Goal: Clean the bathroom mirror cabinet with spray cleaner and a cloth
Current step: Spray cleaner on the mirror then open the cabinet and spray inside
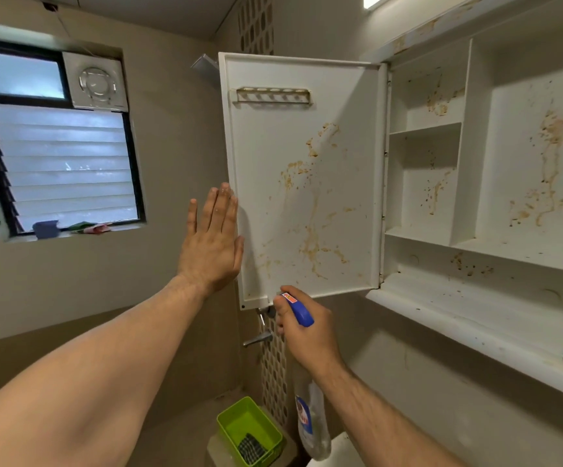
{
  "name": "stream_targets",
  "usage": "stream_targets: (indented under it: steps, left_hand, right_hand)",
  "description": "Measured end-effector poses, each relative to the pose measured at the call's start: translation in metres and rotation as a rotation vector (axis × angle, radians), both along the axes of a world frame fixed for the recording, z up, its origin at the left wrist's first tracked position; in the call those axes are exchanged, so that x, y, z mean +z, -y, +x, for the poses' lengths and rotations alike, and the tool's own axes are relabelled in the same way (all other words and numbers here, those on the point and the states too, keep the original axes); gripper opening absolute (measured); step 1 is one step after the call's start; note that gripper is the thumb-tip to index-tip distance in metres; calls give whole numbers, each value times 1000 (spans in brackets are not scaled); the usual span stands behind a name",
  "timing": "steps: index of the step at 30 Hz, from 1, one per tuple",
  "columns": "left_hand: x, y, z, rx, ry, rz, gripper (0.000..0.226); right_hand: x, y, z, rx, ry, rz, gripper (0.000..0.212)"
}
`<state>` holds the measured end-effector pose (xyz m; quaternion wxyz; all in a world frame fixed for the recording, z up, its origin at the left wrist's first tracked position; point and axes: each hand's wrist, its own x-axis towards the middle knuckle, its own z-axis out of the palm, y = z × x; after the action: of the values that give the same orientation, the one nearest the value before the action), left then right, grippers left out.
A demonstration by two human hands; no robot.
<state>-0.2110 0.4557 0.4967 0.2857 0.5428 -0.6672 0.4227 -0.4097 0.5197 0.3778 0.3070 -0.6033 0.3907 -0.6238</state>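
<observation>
The white cabinet door (307, 183) stands swung open, its inner face streaked with orange-brown stains. My left hand (214, 241) lies flat with straight fingers against the door's free left edge. Just below the door's bottom edge, my right hand (302, 326) grips the blue trigger head of a spray bottle (310, 423), whose clear body hangs down beside my forearm. The cabinet's inside (475, 197), with its shelves and compartments, is spattered with the same stains. A dark checked cloth (251, 448) lies in a green basket (239, 419) down below.
A louvred window (61, 170) with an exhaust fan (98, 82) is on the left wall; small items sit on its sill. A toothbrush rack (273, 96) is fixed to the door's inner face. Wall taps (259, 337) sit under the door.
</observation>
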Motion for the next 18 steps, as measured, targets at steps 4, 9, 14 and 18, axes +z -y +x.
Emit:
stream_targets:
  steps: [4, 9, 14, 18]
  left_hand:
    - [0, -7, 4, 19, -2, 13, 78]
    - [6, -6, -14, -4, 13, 13, 79]
    - [20, 5, -77, -214, 57, -11, 78]
    - [36, 12, -147, -389, 61, -28, 75]
  right_hand:
    - [-21, -2, -8, -20, -36, 31, 13]
    - [-32, -4, -57, -202, 11, 90, 30]
    - [11, -18, -114, -321, 8, 24, 22]
    - [74, -40, -149, -420, -118, -116, 21]
